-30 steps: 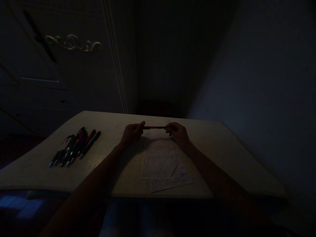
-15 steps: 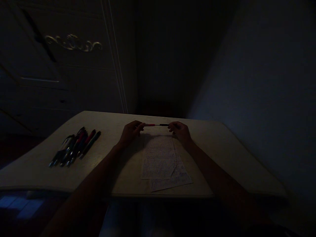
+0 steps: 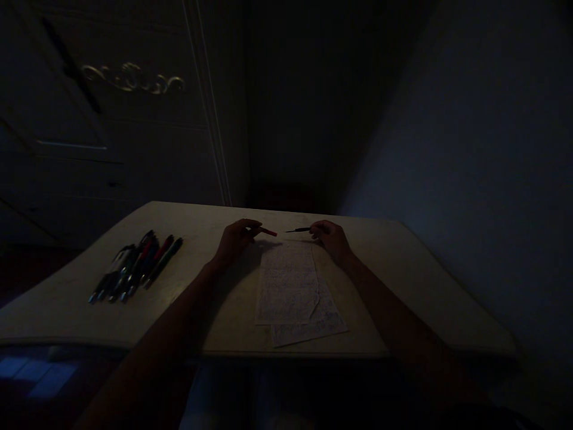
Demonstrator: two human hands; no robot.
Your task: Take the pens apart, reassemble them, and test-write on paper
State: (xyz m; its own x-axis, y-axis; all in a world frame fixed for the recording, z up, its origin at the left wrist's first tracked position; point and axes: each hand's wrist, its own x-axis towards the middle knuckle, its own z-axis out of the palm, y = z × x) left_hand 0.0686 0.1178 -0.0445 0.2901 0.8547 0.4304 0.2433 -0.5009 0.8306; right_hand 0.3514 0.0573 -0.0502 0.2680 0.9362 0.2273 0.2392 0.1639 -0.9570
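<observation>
My left hand [image 3: 239, 239] is closed, pinching a short red pen part [image 3: 269, 232] whose free end points right and slightly down. Opposite it, my right hand [image 3: 330, 240] grips a black pen part [image 3: 302, 230] with a thin refill [image 3: 290, 232] sticking out to the left. A small gap separates the two parts. Both hands hover over the far end of a handwritten sheet of paper [image 3: 286, 286], which overlaps a second sheet [image 3: 308, 333] beneath it. Dim light hides the finer details of the pen parts.
Several pens [image 3: 134, 266] lie in a bunch on the left side of the pale table [image 3: 380, 286]. Behind the table on the left stands a cabinet [image 3: 156, 149] with an ornate metal decoration [image 3: 134, 77]. A wall [image 3: 483, 149] runs along the right.
The red and black parts, in line and joined by the thin refill before, are now apart. The red part has tilted downward, and the refill's left end is exposed.
</observation>
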